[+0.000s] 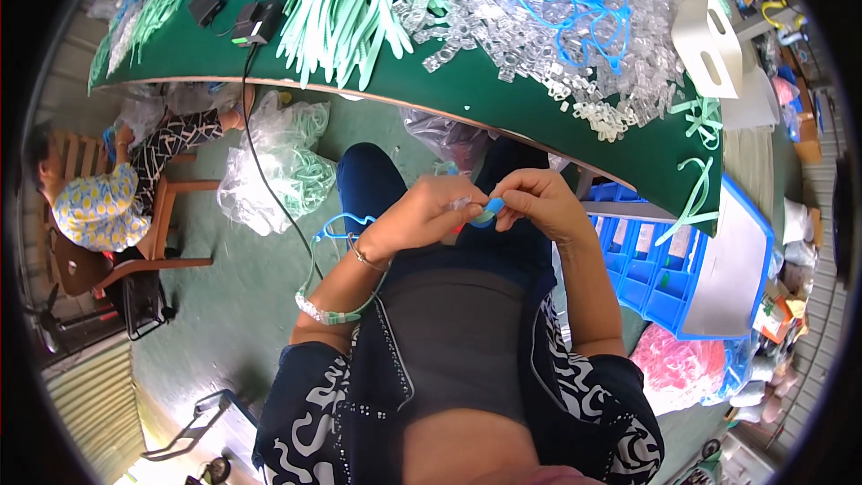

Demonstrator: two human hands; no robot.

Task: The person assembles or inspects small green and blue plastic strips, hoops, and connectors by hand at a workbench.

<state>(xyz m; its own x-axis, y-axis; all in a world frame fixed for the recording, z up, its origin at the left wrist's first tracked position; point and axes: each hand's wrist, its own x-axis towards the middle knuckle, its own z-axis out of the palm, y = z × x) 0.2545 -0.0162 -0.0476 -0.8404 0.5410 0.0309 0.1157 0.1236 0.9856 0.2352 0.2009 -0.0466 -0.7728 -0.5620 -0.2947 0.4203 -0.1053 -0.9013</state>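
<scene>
Pinching a blue strap (pixel 489 212) between left hand (pixel 422 216) and right hand (pixel 534 202), beside blue crate (pixel 642 269) of parts.

A small blue strap end (pixel 489 210) sits pinched between the fingertips of both hands, just above the lap – a short, rounded, light-blue tab, lying roughly level. Touching it on its left is a small clear plastic piece (pixel 461 204), partly hidden by the fingers. A thin blue loop (pixel 341 223) – the same colour – hangs beside the left wrist
</scene>
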